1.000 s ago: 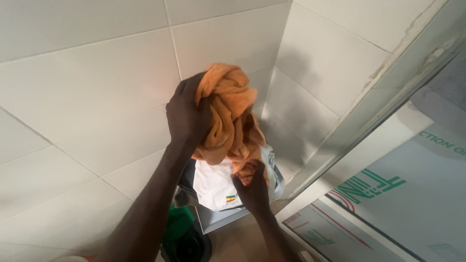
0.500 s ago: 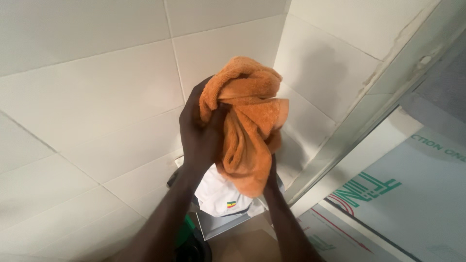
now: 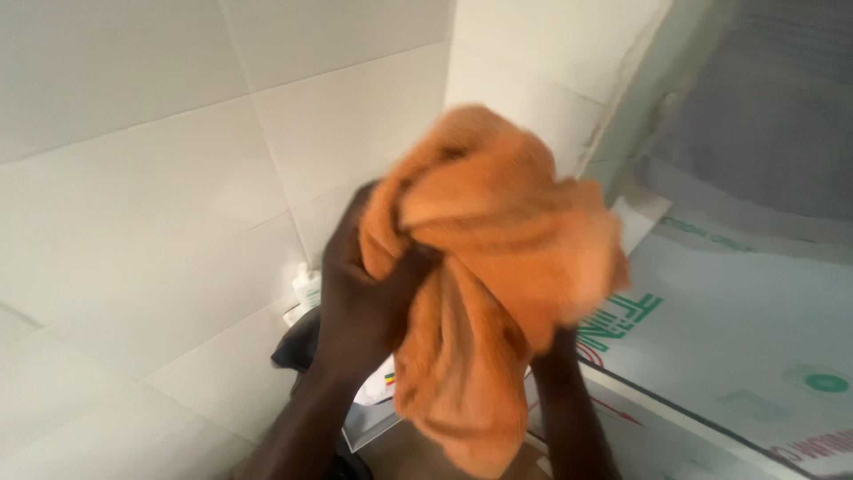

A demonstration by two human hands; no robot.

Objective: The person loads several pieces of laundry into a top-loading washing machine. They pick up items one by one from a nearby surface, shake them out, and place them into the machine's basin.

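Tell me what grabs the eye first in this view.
A bunched orange towel fills the centre, blurred, gripped by the left hand on its left side; the right hand is mostly hidden beneath it. White wall tiles fill the left, and a pale printed panel lies to the right.

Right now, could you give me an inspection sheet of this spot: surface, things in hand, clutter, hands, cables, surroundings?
Surface: no worktop in view; white tiled wall fills the left.
Things in hand: bunched orange towel, held up in front of the wall.
Clutter: white garment and a dark cloth below the towel, mostly hidden.
Hands: left hand grips the towel's left side; right hand mostly hidden behind the towel, only the wrist and forearm show.
Cables: nothing seen.
Surroundings: pale printed panel at right; grey frame in the corner above it. The picture is blurred.
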